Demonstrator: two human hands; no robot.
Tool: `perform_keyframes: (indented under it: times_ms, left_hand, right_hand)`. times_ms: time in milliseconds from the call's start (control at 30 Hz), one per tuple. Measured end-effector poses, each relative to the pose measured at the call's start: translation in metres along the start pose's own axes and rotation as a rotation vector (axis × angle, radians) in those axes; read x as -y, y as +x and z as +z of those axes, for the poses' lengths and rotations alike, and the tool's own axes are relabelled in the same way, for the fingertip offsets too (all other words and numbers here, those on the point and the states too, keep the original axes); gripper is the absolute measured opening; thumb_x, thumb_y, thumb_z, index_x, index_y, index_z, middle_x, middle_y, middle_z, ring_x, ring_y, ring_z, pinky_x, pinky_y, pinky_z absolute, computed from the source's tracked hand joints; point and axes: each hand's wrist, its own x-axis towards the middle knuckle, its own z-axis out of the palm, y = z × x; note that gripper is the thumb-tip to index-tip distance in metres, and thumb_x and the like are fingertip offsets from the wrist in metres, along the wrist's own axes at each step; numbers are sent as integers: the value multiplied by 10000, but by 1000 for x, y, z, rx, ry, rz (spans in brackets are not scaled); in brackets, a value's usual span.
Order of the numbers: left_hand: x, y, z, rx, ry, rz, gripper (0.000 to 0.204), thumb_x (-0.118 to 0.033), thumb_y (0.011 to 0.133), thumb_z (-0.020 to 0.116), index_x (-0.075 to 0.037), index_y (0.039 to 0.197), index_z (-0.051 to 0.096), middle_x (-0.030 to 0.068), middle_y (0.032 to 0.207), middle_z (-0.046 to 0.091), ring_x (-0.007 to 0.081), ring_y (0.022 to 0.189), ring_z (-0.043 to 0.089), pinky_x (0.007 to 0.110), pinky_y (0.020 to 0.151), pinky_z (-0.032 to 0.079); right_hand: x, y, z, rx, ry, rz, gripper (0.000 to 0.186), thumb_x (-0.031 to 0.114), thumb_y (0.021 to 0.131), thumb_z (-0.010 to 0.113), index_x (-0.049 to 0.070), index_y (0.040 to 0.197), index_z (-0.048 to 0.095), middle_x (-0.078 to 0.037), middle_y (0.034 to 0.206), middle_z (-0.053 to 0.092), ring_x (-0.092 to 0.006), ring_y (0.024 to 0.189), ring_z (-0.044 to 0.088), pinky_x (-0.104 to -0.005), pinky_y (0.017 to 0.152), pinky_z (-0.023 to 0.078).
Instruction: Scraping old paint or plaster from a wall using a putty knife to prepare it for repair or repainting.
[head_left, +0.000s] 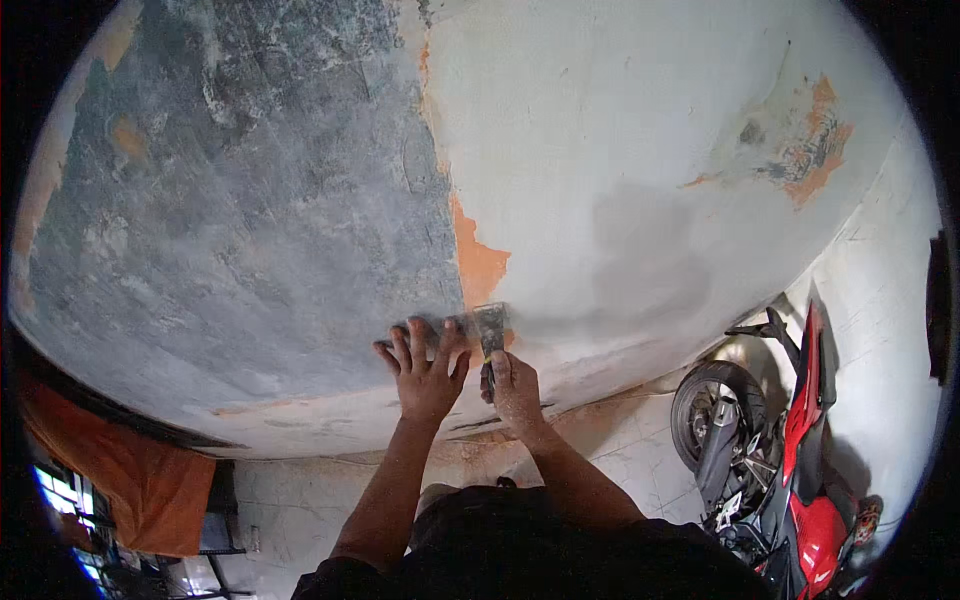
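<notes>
The right hand is clamped around the handle of a scraper, its blade up against the wall at the lower end of a bare orange patch. The left hand is empty as far as can be seen, fingers spread and apart, fingertips on or very near the wall just left of the blade. That is where the grey area meets the pale paint.

The main risk, I judge, is the blade skidding sideways: with the fingers so near its edge, a slip to the left could nick them. Pressing too hard or tilting a corner of the blade in could gouge the orange layer or tear off more pale paint than wanted, since the border already looks ragged. Loose flakes or dust could drop toward the arms and the floor. The motorbike on the right stands near the wall, so stray debris could reach it too.

I can make out no container; what lies behind the orange cloth at lower left is too dark to tell.
</notes>
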Motion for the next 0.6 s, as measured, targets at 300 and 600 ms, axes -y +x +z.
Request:
perform_keyframes:
  times_ms: [300, 600]
  left_hand:
    - [-22, -17, 3, 146, -33, -50, 668, -436, 895, 655, -284, 1489, 390, 183, 1586, 193, 491, 1420, 225, 727, 1100, 143]
    - [-22, -20, 5, 139, -29, -42, 651, -424, 913, 632, -288, 1497, 379, 158, 1600, 168, 473, 1424, 233, 716, 1105, 157]
  right_hand:
    - [-49, -23, -16, 29, -73, 129, 504, 472, 1023, 452, 33, 802, 567, -21, 579, 516, -108, 463, 482, -289, 447, 406]
    - [-49, -20, -16, -33, -94, 48, 521, 482, 1023, 445, 40, 765, 545, -11, 589, 515, -106, 488, 492, -287, 467, 416]
